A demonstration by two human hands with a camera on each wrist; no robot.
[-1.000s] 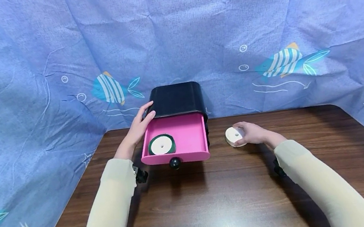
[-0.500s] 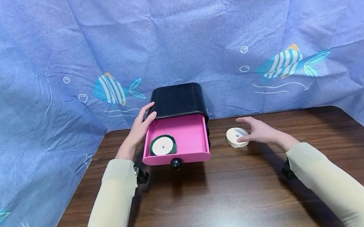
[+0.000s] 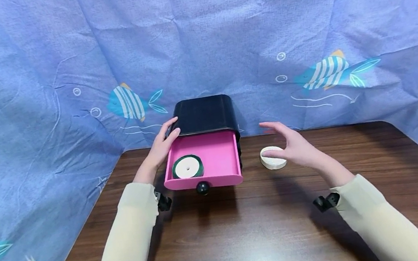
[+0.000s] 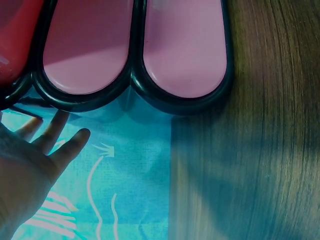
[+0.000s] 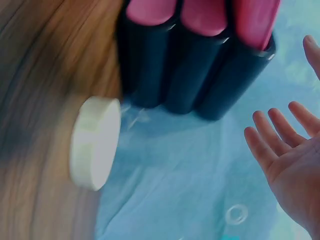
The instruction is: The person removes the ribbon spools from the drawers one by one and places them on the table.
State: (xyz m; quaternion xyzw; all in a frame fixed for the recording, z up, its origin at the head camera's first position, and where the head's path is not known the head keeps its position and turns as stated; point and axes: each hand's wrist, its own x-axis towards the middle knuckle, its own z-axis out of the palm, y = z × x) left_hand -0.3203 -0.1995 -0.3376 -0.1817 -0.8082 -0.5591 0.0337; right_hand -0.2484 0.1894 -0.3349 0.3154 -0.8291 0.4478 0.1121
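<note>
A black drawer cabinet (image 3: 204,114) stands at the back of the table, its top pink drawer (image 3: 218,151) pulled out. In the drawer's left part lies a roll of dark green ribbon (image 3: 187,168) with a white disc face. My left hand (image 3: 159,151) touches the cabinet's upper left side with extended fingers. To the cabinet's right, a white ribbon roll (image 3: 273,164) lies flat on the table. Above and beside that roll is my right hand (image 3: 296,147), holding nothing, thumb and fingers spread; the thumb covers part of the roll in the head view.
Two lower pink drawers (image 4: 185,50) show pushed in, in the left wrist view. A round black knob (image 3: 203,188) juts from the top drawer's front. Behind the brown wooden table (image 3: 223,235) hangs a blue fish-print cloth (image 3: 245,45).
My right hand has let go of the white ribbon roll and risen off it, its fingers spreading. The roll stays on the table. My left hand remains at the cabinet.
</note>
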